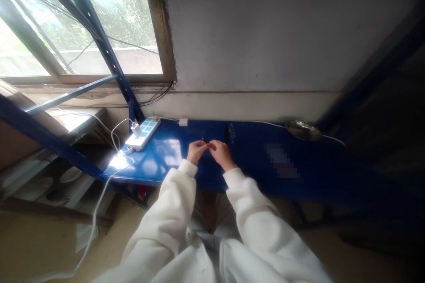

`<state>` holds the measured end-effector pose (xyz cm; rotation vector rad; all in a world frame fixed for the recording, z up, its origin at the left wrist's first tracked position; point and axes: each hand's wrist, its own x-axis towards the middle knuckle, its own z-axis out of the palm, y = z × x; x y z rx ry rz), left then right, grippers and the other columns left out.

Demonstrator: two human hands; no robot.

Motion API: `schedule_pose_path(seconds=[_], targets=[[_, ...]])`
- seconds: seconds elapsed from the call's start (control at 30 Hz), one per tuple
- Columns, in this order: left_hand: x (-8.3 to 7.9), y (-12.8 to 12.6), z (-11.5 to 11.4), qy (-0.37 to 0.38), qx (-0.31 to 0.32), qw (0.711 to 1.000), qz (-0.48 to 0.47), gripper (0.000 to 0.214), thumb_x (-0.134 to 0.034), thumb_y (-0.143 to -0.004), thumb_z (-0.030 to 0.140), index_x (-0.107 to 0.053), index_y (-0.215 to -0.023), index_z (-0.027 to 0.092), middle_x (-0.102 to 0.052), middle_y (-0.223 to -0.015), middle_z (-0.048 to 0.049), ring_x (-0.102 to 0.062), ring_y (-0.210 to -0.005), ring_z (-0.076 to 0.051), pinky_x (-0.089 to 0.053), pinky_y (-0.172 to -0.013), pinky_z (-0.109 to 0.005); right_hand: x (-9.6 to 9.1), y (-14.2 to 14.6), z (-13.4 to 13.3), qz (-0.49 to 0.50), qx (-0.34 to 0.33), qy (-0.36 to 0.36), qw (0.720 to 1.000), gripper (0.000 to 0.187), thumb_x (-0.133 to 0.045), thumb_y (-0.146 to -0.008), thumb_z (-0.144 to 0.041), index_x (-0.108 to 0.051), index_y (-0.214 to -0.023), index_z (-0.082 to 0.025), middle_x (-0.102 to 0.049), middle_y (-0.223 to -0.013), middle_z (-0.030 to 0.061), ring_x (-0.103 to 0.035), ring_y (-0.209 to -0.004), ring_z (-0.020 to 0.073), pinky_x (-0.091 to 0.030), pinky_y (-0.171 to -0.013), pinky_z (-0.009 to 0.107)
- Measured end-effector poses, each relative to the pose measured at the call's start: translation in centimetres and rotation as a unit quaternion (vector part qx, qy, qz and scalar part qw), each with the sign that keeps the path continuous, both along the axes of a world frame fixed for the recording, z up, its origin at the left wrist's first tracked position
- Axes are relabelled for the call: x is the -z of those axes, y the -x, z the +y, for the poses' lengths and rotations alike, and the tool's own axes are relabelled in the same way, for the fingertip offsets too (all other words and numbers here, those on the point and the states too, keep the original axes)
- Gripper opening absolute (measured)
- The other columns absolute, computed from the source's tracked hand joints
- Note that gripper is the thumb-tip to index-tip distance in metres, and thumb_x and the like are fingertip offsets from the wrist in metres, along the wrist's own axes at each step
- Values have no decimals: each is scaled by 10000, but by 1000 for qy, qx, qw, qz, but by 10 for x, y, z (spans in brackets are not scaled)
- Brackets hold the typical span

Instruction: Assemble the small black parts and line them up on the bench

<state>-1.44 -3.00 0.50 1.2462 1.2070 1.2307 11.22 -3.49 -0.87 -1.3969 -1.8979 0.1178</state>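
Note:
My left hand (196,151) and my right hand (220,152) meet over the blue table (206,177), fingertips pinched together. A small dark thing shows between and just above the fingers, too small to name. Both hands are closed, thumbs against fingers. Behind my right hand, on the table, lies a cluster of small shiny pieces (232,133) beside a dark patch; I cannot tell what they are.
A white power strip (144,132) with a plugged-in charger (136,129) lies at the left, its cable (96,208) hanging off the edge. A white adapter (183,122) and a round metal dish (303,130) sit along the wall. Blue metal posts (99,40) frame the table.

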Motion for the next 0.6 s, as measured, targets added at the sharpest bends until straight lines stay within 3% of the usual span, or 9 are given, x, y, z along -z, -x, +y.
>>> schedule_pose_path(seconds=[0.17, 0.3, 0.43, 0.6], targets=[[13, -1, 17, 6, 20, 1000, -6, 244, -718, -557, 317, -606, -623, 109, -551, -566, 5, -466, -523, -74, -358, -524, -205, 11, -5, 5, 39, -27, 16, 999, 206, -479, -784, -171, -654, -888, -199, -678, -798, 40, -604, -694, 151, -447, -648, 252], [21, 9, 40, -3, -13, 995, 98, 203, -692, -572, 293, -592, -620, 123, -551, -574, 2, -479, -522, -88, -366, -527, -218, 15, -13, 8, 86, -16, -6, 996, 298, -466, -786, -196, -630, -1034, -186, -682, -876, 54, -608, -675, 140, -489, -691, 271], [23, 29, 64, 3, -81, 952, 294, 125, -649, -598, 242, -621, -682, 154, -616, -691, -21, -562, -663, -147, -408, -622, -248, 15, -26, 8, 111, 43, -85, 989, 289, -416, -814, -220, -638, -991, -162, -676, -878, 76, -597, -646, 141, -498, -706, 295], [24, 42, 76, 41, -88, 899, 428, 150, -594, -658, 249, -631, -786, 181, -656, -863, -48, -596, -839, -197, -422, -717, -280, 26, -36, 7, 126, 87, -151, 977, 275, -388, -836, -238, -637, -924, -159, -672, -842, 87, -613, -732, 167, -498, -728, 310]])
